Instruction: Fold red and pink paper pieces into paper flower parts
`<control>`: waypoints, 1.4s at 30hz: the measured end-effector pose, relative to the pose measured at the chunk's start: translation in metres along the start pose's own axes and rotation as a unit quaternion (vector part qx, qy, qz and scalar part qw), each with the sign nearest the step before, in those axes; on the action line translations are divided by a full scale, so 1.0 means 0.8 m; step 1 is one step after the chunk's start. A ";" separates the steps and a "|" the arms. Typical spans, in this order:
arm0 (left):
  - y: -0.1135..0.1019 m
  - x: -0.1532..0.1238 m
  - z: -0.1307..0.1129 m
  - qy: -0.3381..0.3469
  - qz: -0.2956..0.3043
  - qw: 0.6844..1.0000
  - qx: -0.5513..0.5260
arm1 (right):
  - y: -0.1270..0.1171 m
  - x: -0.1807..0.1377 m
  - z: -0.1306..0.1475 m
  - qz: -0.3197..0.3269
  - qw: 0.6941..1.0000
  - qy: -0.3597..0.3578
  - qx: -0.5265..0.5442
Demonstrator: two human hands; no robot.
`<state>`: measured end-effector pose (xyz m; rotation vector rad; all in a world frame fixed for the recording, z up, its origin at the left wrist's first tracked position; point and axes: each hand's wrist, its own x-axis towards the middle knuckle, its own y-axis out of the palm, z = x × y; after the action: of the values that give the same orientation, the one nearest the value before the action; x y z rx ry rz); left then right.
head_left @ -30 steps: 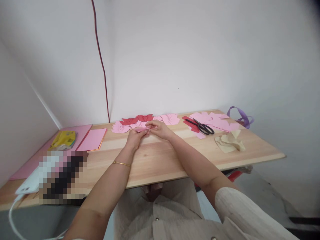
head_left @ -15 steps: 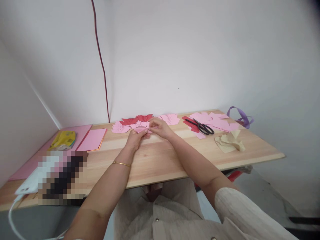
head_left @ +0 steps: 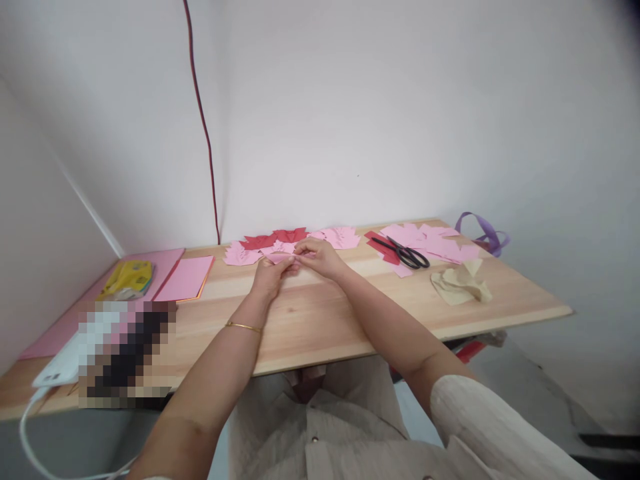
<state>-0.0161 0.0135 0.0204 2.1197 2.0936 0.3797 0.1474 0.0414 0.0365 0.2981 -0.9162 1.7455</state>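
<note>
A pink piece of paper (head_left: 278, 257) is held between my two hands near the back of the table. My left hand (head_left: 271, 275) pinches it from the left, thumb on top. From the right, my right hand (head_left: 319, 257) grips the same piece with bent fingers that partly hide it. Just behind lie several folded paper leaves with jagged edges: a pink one (head_left: 241, 254) at the left, red ones (head_left: 291, 235) along the wall and another pink one (head_left: 343, 237) at the right.
Black-handled scissors (head_left: 413, 258) lie on red and pink paper scraps (head_left: 445, 245) at the right. Crumpled beige paper (head_left: 463, 285) is nearer the right edge. Pink sheets (head_left: 184, 279), a yellow packet (head_left: 129, 278) and a white device (head_left: 55, 373) with a cable occupy the left side.
The pink paper between my hands has tilted and now shows as a narrower strip. My right hand has shifted slightly left and down. The other things lie as before.
</note>
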 end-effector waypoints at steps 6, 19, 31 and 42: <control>0.001 -0.002 -0.003 0.008 0.002 1.000 0.004 | -0.001 0.000 0.003 0.016 1.000 0.010 -0.013; 0.002 -0.002 -0.002 0.026 -0.001 1.000 -0.005 | 0.001 -0.005 0.003 0.062 0.997 0.043 0.029; 0.002 0.002 0.001 -0.024 -0.017 0.998 -0.057 | 0.005 -0.007 0.002 0.114 0.985 0.122 0.044; 0.001 -0.001 -0.004 -0.072 -0.009 0.994 -0.083 | 0.002 -0.005 -0.002 0.096 0.979 0.159 0.091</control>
<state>-0.0166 0.0126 0.0238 1.9717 1.9289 0.3723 0.1479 0.0393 0.0324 0.0451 -0.5699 1.9888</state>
